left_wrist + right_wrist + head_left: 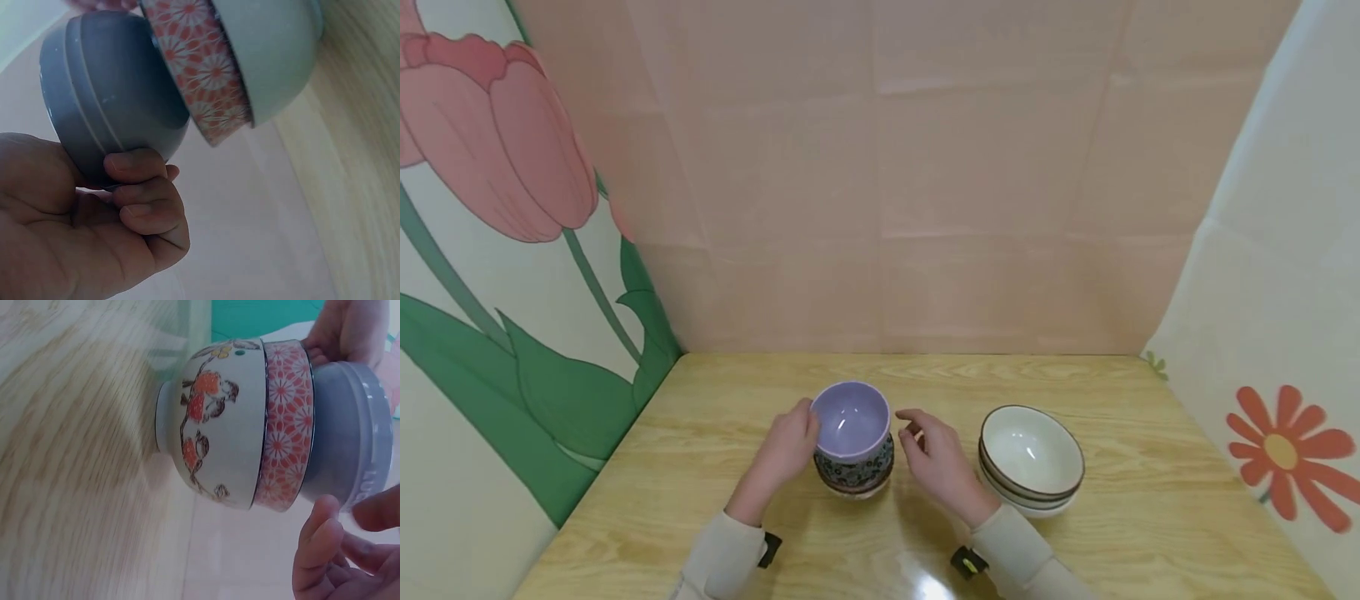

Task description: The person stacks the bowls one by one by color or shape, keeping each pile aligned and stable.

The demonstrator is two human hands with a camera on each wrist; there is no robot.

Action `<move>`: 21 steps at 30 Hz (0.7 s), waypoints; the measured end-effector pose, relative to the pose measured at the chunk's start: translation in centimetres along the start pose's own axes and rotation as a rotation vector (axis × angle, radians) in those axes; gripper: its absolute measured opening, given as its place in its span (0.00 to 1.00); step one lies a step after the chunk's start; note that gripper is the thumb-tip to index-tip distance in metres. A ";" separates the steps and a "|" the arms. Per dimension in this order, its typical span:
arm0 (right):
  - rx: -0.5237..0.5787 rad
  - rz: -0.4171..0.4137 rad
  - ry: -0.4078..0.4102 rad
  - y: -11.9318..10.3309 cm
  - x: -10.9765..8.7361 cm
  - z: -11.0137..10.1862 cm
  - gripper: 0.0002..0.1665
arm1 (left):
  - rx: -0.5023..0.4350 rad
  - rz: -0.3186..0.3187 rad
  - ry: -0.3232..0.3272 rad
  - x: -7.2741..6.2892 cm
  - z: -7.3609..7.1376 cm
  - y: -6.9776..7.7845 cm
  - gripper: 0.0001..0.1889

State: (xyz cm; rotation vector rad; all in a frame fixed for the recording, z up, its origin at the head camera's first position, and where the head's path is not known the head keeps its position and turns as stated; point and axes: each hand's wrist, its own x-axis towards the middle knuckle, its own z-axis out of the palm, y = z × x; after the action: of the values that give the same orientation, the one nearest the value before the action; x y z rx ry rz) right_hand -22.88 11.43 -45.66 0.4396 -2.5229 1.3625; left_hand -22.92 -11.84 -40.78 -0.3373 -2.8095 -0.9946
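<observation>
A purple bowl sits tilted in the mouth of a stack of bowls at the middle of the table. My left hand pinches its left rim, thumb on one side and curled fingers on the other. Below it is a bowl with a red-and-white flower band, its dark patterned inside showing in the head view. That one nests in a white bowl painted with birds, whose foot stands on the table. My right hand hovers at the purple bowl's right side, fingers loosely bent, holding nothing.
Several white bowls with brown rims are stacked to the right, close beside my right forearm. The wooden table ends at a pink backdrop, with flower-printed sheets at the sides.
</observation>
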 end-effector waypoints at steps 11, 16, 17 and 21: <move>0.162 0.046 -0.065 -0.7 -0.1 0.7 0.18 | -0.072 -0.042 -0.041 -1.2 1.1 -0.5 0.18; 0.119 0.019 -0.045 -0.7 0.0 1.2 0.17 | -0.065 -0.043 -0.033 -1.5 1.3 -0.6 0.15; 0.108 0.017 -0.039 -0.7 0.0 1.3 0.16 | -0.067 -0.045 -0.035 -1.5 1.4 -0.7 0.14; 0.084 0.017 -0.029 -0.6 0.1 1.5 0.15 | -0.054 -0.034 -0.029 -1.6 1.6 -1.0 0.11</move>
State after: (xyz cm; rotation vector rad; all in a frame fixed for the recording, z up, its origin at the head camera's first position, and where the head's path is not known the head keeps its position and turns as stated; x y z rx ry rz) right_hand -22.87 9.86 -46.01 0.4580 -2.5056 1.4830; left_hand -21.76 -11.81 -42.93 -0.3142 -2.8273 -1.0823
